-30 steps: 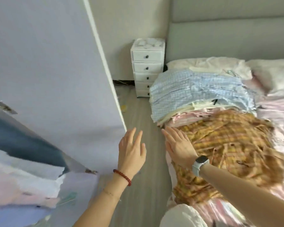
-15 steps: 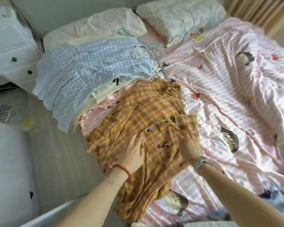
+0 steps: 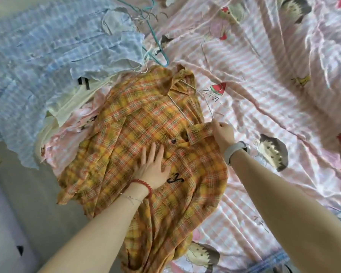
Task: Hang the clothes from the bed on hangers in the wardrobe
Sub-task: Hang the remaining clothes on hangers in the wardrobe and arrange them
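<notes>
both hands have settled onto the yellow plaid shirt (image 3: 146,138) since a moment ago: left hand (image 3: 153,168) flat and open on its chest, right hand (image 3: 222,133) pinching a cuff and hanger wire (image 3: 208,103). it lies atop the clothes pile (image 3: 53,62) at the bed (image 3: 274,95) edge, collar away, right hand nearer the collar.

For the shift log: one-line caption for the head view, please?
Left hand rests flat on the yellow plaid shirt on the bed while the right hand pinches its cuff beside a thin wire hanger.
</notes>
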Tool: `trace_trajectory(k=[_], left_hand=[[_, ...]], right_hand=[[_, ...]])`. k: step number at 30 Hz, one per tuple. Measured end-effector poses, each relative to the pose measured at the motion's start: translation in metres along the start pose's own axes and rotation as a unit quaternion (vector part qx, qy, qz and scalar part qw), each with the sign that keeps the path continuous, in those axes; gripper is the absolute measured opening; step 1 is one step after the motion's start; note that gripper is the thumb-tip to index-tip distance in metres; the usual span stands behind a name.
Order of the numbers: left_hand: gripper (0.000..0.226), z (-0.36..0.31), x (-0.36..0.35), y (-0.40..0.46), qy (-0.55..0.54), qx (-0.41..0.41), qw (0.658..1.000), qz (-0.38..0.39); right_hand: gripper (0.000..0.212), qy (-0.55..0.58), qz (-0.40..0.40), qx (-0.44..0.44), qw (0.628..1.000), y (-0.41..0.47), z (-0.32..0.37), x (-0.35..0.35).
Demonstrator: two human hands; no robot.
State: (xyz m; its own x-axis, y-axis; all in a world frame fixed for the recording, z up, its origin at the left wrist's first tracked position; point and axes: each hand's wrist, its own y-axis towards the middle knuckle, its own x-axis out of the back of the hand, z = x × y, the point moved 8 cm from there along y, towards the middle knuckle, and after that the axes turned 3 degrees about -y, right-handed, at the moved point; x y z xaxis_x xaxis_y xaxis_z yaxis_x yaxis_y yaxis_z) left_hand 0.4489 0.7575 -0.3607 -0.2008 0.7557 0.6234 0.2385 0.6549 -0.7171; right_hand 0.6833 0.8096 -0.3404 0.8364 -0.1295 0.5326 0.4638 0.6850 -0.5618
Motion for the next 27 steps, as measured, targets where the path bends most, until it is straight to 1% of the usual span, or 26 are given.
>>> trace_trajectory(k=[2,4,5,6,7,10,11,13,15,16,17,18,19,21,22,24,25,27], left_hand=[[0.063,0.000,0.003,0.000,-0.025,0.002,0.999,0.019],[0.060,0.000,0.012,-0.003,-0.058,-0.008,0.998,0.018],[0.058,-0.001,0.022,-0.006,-0.076,-0.019,0.997,-0.002],[0.057,-0.003,0.037,-0.009,-0.089,-0.033,0.995,-0.042],[0.058,-0.005,0.055,-0.014,-0.099,-0.046,0.989,-0.099],[0.061,-0.017,0.120,-0.032,-0.092,-0.084,0.953,-0.278],[0.065,-0.022,0.139,-0.036,-0.075,-0.100,0.940,-0.318],[0.072,-0.035,0.172,-0.038,-0.031,-0.122,0.923,-0.363],[0.070,-0.047,0.196,-0.034,0.028,-0.138,0.918,-0.370],[0.062,-0.053,0.205,-0.034,0.051,-0.152,0.912,-0.378],[0.050,-0.057,0.212,-0.035,0.066,-0.173,0.902,-0.391],[0.037,-0.059,0.218,-0.040,0.066,-0.190,0.893,-0.403],[0.028,-0.060,0.222,-0.045,0.058,-0.204,0.889,-0.405],[0.029,-0.062,0.220,-0.057,0.049,-0.215,0.904,-0.367],[0.031,-0.059,0.220,-0.065,0.042,-0.211,0.907,-0.362],[0.033,-0.047,0.220,-0.081,-0.001,-0.173,0.919,-0.354],[0.034,-0.040,0.221,-0.091,-0.032,-0.158,0.923,-0.350],[0.033,-0.031,0.222,-0.123,-0.085,-0.149,0.918,-0.359]], right_hand=[[0.047,0.016,-0.034,-0.007,0.999,0.000,0.004,0.004],[0.043,0.012,-0.079,0.025,0.996,-0.013,0.009,0.009],[0.038,0.011,-0.096,0.042,0.994,-0.023,0.008,0.011],[0.032,0.010,-0.107,0.054,0.993,-0.035,0.006,0.013],[0.029,0.012,-0.112,0.063,0.992,-0.048,0.000,0.014],[0.025,0.027,-0.109,0.101,0.988,-0.083,-0.015,0.019],[0.024,0.025,-0.109,0.112,0.987,-0.093,-0.018,0.022],[0.023,0.017,-0.110,0.140,0.984,-0.109,-0.018,0.030],[0.021,0.014,-0.116,0.173,0.978,-0.124,-0.013,0.038],[0.020,0.008,-0.119,0.187,0.975,-0.129,-0.011,0.043],[0.022,-0.003,-0.124,0.201,0.972,-0.133,-0.008,0.047],[0.025,-0.018,-0.129,0.212,0.968,-0.136,-0.006,0.050],[0.027,-0.038,-0.136,0.219,0.965,-0.138,-0.005,0.054],[0.022,-0.079,-0.152,0.222,0.960,-0.139,-0.003,0.059],[0.019,-0.102,-0.162,0.226,0.955,-0.140,-0.002,0.061],[0.018,-0.139,-0.179,0.255,0.940,-0.144,0.007,0.060],[0.020,-0.150,-0.183,0.269,0.934,-0.146,0.013,0.058],[0.020,-0.162,-0.184,0.285,0.927,-0.153,0.032,0.052]])
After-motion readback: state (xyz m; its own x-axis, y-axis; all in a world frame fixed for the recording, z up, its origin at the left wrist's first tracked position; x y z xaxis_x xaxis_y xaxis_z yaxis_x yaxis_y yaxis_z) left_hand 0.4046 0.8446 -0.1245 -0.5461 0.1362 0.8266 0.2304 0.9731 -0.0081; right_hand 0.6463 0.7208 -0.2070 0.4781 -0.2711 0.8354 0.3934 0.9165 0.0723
